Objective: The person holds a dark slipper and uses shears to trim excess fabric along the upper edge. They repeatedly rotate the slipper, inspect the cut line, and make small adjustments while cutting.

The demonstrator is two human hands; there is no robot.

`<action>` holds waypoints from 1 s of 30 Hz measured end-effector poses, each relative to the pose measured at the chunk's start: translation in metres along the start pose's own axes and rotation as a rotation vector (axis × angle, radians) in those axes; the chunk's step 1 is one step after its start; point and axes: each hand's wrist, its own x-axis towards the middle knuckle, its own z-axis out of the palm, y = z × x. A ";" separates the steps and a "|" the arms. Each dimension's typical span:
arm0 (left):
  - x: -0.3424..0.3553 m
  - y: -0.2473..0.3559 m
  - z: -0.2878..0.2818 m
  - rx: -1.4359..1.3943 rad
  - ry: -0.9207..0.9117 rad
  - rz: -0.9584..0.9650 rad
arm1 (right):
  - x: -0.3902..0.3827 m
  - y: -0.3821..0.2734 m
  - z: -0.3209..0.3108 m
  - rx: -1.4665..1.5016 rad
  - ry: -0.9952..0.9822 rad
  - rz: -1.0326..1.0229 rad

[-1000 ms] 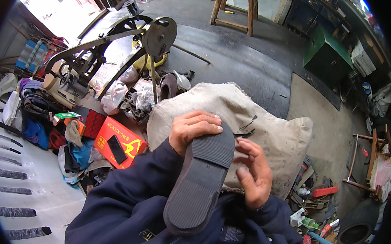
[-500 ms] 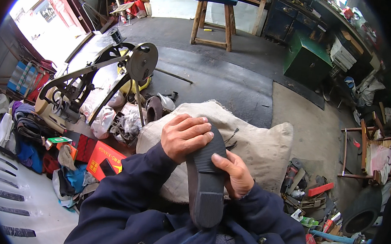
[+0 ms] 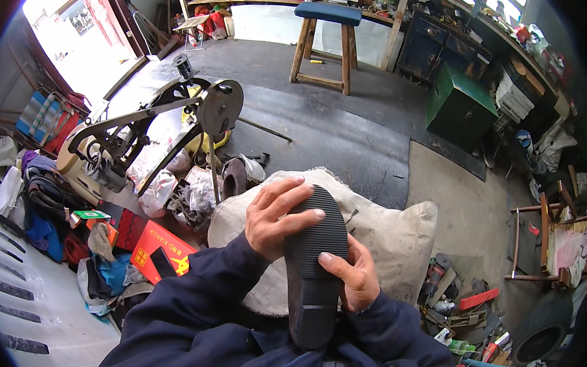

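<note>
A black shoe [image 3: 317,247] stands on its heel end against my jacket, its ribbed sole turned up toward me. My right hand [image 3: 359,275] grips it from the right, with the thumb pressed on the sole and the other fingers behind. On the left edge my left hand [image 3: 273,218] holds the front part, its fingers slightly spread and the tips over the sole; its thumb is hidden. Beneath the shoe, a beige canvas cloth [image 3: 399,243] covers my lap. The shoe's upper is out of sight.
To the left stands a hand-cranked sewing machine [image 3: 218,107], with bags and cloths below it. A red box [image 3: 157,245] with a dark phone lies by my left elbow. Tools and scraps [image 3: 460,300] heap up at right. Ahead are a blue-topped stool [image 3: 327,14] and a green chest [image 3: 462,103].
The fingers of my left hand have lifted and spread a little on the sole. Shoe and right hand sit slightly lower in view as the whole view has shifted.
</note>
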 end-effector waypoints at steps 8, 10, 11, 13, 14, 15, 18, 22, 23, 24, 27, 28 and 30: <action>-0.022 0.014 -0.001 -1.228 0.053 -1.069 | -0.008 -0.004 -0.004 -0.227 0.055 -0.264; -0.021 0.023 -0.005 -1.375 -0.087 -1.018 | -0.008 -0.002 -0.006 -0.326 0.078 -0.340; -0.019 0.029 -0.006 -1.310 -0.161 -1.014 | -0.009 0.000 -0.007 -0.357 0.077 -0.339; -0.016 0.043 -0.004 -1.243 -0.234 -0.976 | -0.011 0.004 -0.009 -0.417 0.083 -0.352; -0.015 0.048 -0.005 -1.159 -0.287 -0.931 | -0.013 0.007 -0.011 -0.464 0.092 -0.351; -0.013 0.052 -0.003 -1.151 -0.259 -0.944 | -0.014 0.011 -0.013 -0.511 0.103 -0.351; -0.013 0.061 -0.005 -1.165 -0.218 -1.015 | -0.020 0.021 -0.021 -0.600 0.083 -0.349; -0.014 0.067 -0.009 -1.261 -0.197 -1.021 | -0.027 0.027 -0.027 -0.656 0.031 -0.338; -0.014 0.069 -0.010 -1.277 -0.180 -1.030 | -0.027 0.027 -0.026 -0.666 0.046 -0.362; -0.013 0.070 -0.010 -1.293 -0.164 -1.039 | -0.027 0.027 -0.025 -0.677 0.062 -0.386; -0.012 0.073 -0.010 -1.286 -0.124 -1.057 | -0.025 0.024 -0.021 -0.620 0.059 -0.349; -0.013 0.073 -0.008 -1.276 -0.123 -1.064 | -0.025 0.023 -0.020 -0.652 0.053 -0.313; -0.017 0.069 -0.007 -1.265 -0.082 -1.105 | -0.021 0.021 -0.023 -0.681 0.040 -0.309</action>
